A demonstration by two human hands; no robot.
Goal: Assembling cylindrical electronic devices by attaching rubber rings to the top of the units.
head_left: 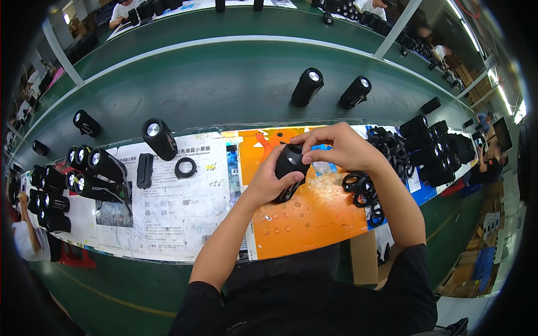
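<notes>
A black cylindrical portable speaker (290, 161) is tilted over the orange part of the work surface, its rounded glossy end facing up. My left hand (265, 182) wraps round its left side, with the thumb across the front. At the speaker's upper right edge, the bent fingers of my right hand (341, 148) are pressed together against it. Whether they also pinch a small part there is hidden. Right of the speaker lie several black rubbery loops (364, 191), with a pile of black straps (390, 150) beyond them.
Black speakers crowd the bench at the left (101, 164) and right (434, 151). One speaker (159, 138) stands by a black ring (178, 172) and a long black part (144, 171). On the green conveyor belt (224, 78) stand more speakers (307, 88). A cardboard box (364, 257) is below the bench edge.
</notes>
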